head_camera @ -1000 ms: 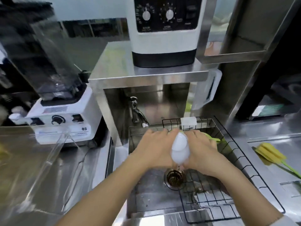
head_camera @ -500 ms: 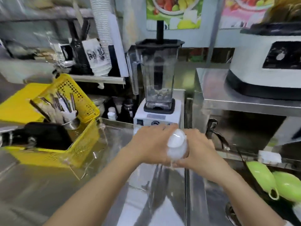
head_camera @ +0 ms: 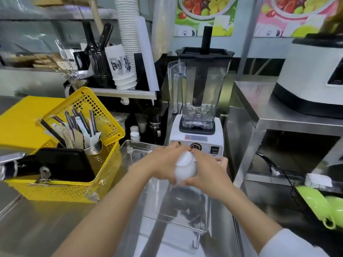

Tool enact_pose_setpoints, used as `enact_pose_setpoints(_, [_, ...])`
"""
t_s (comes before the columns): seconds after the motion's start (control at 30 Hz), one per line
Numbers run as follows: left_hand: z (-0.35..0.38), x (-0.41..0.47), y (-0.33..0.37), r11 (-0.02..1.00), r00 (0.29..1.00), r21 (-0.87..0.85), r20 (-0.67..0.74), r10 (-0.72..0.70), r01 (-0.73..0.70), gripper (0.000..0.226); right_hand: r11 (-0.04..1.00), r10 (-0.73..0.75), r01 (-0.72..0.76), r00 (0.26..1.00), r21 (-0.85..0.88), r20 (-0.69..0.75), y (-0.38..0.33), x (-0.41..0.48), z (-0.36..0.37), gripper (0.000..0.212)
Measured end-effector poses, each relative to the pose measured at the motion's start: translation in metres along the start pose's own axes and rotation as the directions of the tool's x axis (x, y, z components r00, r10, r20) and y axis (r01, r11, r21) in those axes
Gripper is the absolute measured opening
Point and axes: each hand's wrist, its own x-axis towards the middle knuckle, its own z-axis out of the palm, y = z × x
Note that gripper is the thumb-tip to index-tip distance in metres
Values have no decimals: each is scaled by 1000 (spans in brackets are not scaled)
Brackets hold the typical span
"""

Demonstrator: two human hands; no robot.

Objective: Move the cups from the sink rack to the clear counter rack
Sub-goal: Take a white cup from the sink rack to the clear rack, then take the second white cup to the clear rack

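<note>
A white cup [head_camera: 185, 166] is held upside down, tilted, between both hands. My left hand [head_camera: 161, 164] grips its left side and my right hand [head_camera: 207, 175] wraps its right side and underside. The cup hangs over the clear counter rack [head_camera: 185, 219], a transparent plastic tray on the steel counter in front of the blender. At the far right, two green cups [head_camera: 319, 204] lie on the black wire sink rack [head_camera: 297, 193].
A white-based blender [head_camera: 198, 108] stands just behind the clear rack. A yellow basket [head_camera: 78, 164] with utensils and a black case sits to the left. A steel shelf [head_camera: 278, 112] with a white machine stands at the right, with a faucet [head_camera: 267, 164] under it.
Both hands have carried the white cup left from over the sink to above the clear rack. The view has swung left and up, and the cup has tipped further over.
</note>
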Motion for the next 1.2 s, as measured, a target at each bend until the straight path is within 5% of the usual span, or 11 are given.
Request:
enact_pose_setpoints(0.27, [9, 11, -13, 994, 1000, -106, 26, 15, -13, 93, 997, 70, -68, 995, -30, 67, 7, 8, 14, 86])
enact_pose_setpoints(0.43, [7, 6, -21, 985, 995, -168, 80, 53, -39, 109, 998, 58, -56, 989, -16, 138, 7, 10, 8, 89])
enact_pose_setpoints(0.53, [-7, 2, -13, 978, 999, -205, -1, 32, -32, 96, 999, 13, -18, 994, 44, 108, 10, 7, -8, 88])
enact_pose_setpoints(0.8, [-20, 15, 71, 976, 949, -62, -254, 188, -210, 70, 996, -7, 19, 991, 93, -132, 64, -22, -56, 82])
enact_pose_setpoints(1.2, [57, 100, 230, 928, 906, -58, -249, 344, -368, 69, 979, 191, -170, 956, 110, -221, 239, -86, -110, 84])
